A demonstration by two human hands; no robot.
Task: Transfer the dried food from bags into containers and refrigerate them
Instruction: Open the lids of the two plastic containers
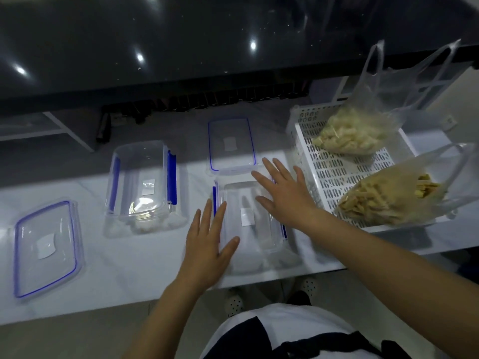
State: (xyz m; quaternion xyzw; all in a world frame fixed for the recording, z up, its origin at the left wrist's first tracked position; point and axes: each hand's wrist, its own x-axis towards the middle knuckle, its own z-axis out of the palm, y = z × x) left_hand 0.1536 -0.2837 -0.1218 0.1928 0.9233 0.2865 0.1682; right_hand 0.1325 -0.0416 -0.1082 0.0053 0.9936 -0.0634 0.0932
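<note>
We stand at a white counter point(129, 275) with the job barely begun: 2 clear containers sit lidless and empty, and both bags of dried food are unopened in the white perforated basket point(334, 172) at right. The far bag point(355, 133) holds pale pieces; the near bag point(388, 200) holds yellowish strips. Our left hand point(210, 242) lies flat, fingers spread, against the left wall of the near container point(248, 224); our right hand point(282, 187) hovers spread above its far right corner, pinching nothing. The second container point(142, 185) waits to the left, with 1 lid point(46, 247) near the front edge and another lid point(230, 143) just behind the near container. We judge everything remains: filling, lidding, chilling. The near container sits close to the counter's front edge, the basket just beside it; open room lies between the containers.
</note>
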